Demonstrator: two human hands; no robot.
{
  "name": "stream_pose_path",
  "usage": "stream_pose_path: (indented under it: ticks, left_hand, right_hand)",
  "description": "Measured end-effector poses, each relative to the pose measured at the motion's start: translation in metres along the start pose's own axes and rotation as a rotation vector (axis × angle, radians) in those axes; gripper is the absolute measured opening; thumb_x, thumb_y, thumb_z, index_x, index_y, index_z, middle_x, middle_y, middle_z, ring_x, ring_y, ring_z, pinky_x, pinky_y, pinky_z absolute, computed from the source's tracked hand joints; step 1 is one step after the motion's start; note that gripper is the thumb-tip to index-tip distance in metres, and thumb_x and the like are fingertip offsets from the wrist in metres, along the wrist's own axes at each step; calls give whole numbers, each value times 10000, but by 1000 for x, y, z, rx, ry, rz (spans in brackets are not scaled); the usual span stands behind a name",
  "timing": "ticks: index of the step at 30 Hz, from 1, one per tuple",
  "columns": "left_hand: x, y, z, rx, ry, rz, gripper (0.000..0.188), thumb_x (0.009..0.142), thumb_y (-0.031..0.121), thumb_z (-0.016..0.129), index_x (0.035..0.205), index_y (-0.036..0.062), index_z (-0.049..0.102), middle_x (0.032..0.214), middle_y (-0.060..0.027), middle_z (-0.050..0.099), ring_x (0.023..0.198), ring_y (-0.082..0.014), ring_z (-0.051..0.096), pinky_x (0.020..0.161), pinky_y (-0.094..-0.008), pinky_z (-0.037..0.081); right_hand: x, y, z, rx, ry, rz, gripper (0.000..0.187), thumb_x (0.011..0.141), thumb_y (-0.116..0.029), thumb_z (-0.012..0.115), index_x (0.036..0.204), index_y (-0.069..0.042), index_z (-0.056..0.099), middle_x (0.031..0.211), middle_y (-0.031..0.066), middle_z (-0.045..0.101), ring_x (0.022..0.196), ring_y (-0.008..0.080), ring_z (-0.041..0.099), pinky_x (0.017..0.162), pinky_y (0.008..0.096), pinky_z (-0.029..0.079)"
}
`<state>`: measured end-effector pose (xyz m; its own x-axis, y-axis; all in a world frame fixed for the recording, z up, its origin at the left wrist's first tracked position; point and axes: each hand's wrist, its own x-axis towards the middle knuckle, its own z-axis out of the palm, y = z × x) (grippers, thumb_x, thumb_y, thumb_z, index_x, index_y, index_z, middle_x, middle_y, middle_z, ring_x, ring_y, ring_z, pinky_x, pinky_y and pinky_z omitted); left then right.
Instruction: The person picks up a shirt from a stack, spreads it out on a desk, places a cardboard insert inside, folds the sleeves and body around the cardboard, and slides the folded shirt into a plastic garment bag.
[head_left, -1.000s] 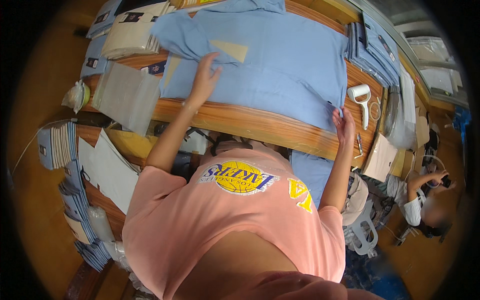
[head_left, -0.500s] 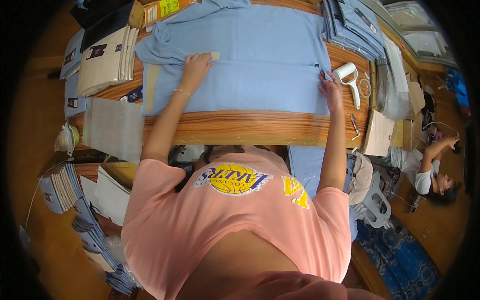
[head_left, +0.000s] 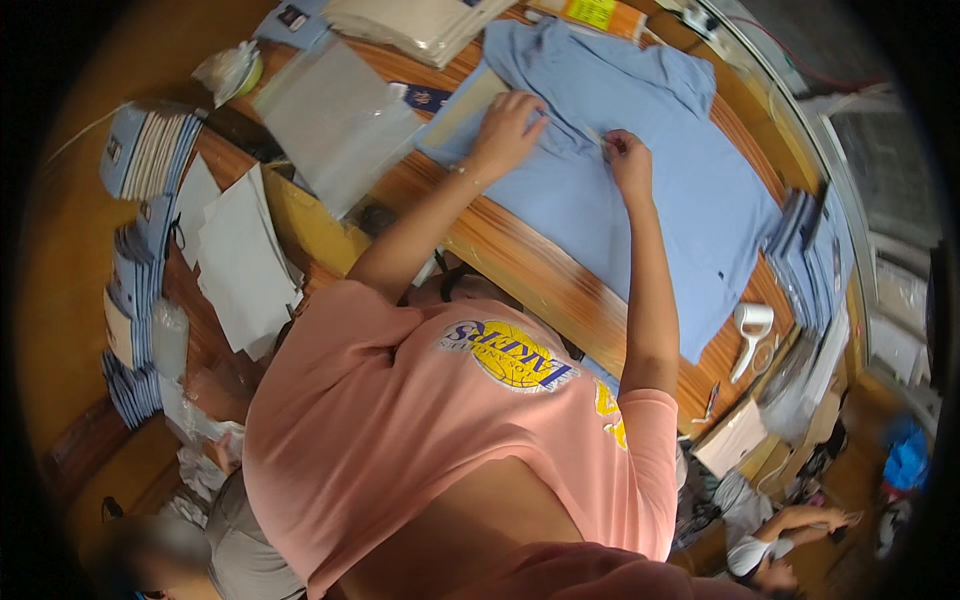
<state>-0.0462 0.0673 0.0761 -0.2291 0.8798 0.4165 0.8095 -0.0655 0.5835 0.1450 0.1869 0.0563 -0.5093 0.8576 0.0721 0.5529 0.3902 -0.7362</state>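
A light blue shirt lies spread over the wood-grain table, bunched into folds toward its far left part. A beige card panel shows along its left edge. On the shirt beside this panel rests my left hand, open, with bent fingers on the cloth. Farther right, near the middle of the shirt, my right hand is closed in a pinch at a fold. A small pale edge shows by its fingertips; whether it is card or cloth I cannot tell.
Clear plastic bags lie left of the shirt, near packed beige garments. Folded blue garments, a white lint roller and a small tool sit at the right. White sheets lie at the left. Two other people are nearby.
My right hand has left the shirt's right edge and come in beside my left hand, pinching at a fold. The view has turned, so the table now slants down to the right.
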Motion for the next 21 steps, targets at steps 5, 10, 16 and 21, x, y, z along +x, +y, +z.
stream_pose_path:
  ticks: [5, 10, 16, 21]
  left_hand:
    - [-41, -41, -22, 282, -90, -281, 411, 793, 262, 634, 1094, 3, 526, 1052, -164, 521, 997, -338, 469, 890, -408, 384]
    - [-42, -45, -19, 315, -93, -324, 475, 778, 307, 645, 1116, -2, 517, 1079, -169, 522, 1031, -330, 476, 897, -399, 391]
    - [-37, -48, -21, 299, -95, -295, 440, 773, 227, 653, 1119, -1, 503, 1087, -174, 529, 997, -328, 514, 855, -396, 424]
    - [-31, -56, -21, 63, -170, -438, 348, 785, 191, 633, 1074, 21, 540, 998, -148, 572, 946, -323, 547, 831, -417, 432]
  right_hand:
    - [35, 20, 31, -108, -89, 59, 170, 725, -163, 663, 857, -55, 664, 788, 130, 662, 747, 287, 635, 677, 346, 477]
    - [49, 18, 32, -64, -236, 97, 142, 731, -146, 664, 821, -37, 645, 708, 73, 643, 654, 172, 596, 621, 290, 448]
    - [61, 31, 24, 173, -385, 182, 57, 771, -25, 586, 803, -9, 630, 691, 11, 596, 646, 86, 533, 618, 228, 418]
    - [64, 30, 23, 280, -442, 256, 74, 792, 3, 556, 811, 6, 627, 720, -8, 588, 670, 69, 523, 634, 210, 412]
